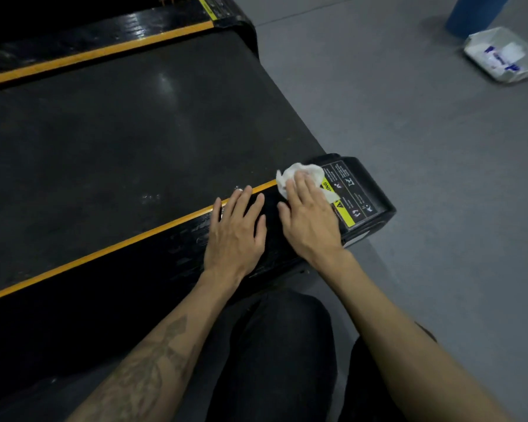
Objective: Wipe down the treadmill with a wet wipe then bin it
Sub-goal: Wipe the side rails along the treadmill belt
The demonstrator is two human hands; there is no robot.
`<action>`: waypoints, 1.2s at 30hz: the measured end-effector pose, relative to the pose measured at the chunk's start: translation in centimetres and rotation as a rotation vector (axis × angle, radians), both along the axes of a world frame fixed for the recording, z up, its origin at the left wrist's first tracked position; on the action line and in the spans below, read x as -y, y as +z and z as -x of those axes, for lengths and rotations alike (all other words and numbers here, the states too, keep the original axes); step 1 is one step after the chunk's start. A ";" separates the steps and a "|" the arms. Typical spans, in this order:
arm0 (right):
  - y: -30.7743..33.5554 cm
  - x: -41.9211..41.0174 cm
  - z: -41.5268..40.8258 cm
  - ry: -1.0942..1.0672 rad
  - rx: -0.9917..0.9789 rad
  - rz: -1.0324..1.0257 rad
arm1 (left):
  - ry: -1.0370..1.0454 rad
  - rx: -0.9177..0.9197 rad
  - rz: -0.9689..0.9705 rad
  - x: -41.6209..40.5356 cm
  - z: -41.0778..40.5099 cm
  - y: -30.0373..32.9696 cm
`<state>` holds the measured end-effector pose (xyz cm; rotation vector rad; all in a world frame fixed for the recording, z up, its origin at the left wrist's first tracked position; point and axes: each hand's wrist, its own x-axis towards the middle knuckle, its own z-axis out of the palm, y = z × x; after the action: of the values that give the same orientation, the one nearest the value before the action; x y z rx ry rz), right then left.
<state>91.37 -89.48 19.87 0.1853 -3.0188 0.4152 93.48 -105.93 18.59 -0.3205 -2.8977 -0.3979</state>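
Wet wipe [302, 178] is center-right of frame, bunched up on the treadmill [134, 132] side rail, right where the orange stripe [134, 236] meets the end cap w/ the warning sticker [345, 196]. My right hand [310, 217] is flat on it, fingers straight, pressing down, no pinch, just palm-and-fingers push. Left hand [235, 229] lies flat too, fingers spread on the black rail just beside the right, holding nothing, prob bracing. Belt runs off toward upper left, far rail at the top. Wipe pack [503, 56] sits on the grey floor [409, 147] upper right, near something blue [473, 13], can't tell if that's the bin. Risk as I see it: wipe's crumpled, so contact is patchy and it could slip out from under flat fingers, or snag the sticker edge and lift it.
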 end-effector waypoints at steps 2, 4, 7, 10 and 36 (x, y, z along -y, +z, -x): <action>0.2 0.1 1.1 0.071 0.013 -0.003 | 0.011 -0.004 -0.003 -0.3 0.3 0.0; 0.2 -0.4 2.8 0.090 0.042 -0.045 | 0.022 -0.012 0.001 -0.4 0.3 0.2; 0.1 -0.8 2.8 -0.033 0.046 0.007 | 0.033 -0.020 0.020 -0.5 0.3 0.3; -0.1 0.8 -0.2 -0.092 0.009 0.038 | 0.037 -0.008 0.031 -0.6 0.5 0.3; -0.1 -2.3 0.3 0.012 0.072 0.045 | 0.044 0.087 0.071 -3.8 0.9 0.4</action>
<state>91.05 -87.23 19.80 0.1893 -3.0766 0.5008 92.63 -102.14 18.96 -0.2560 -3.0027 -0.3098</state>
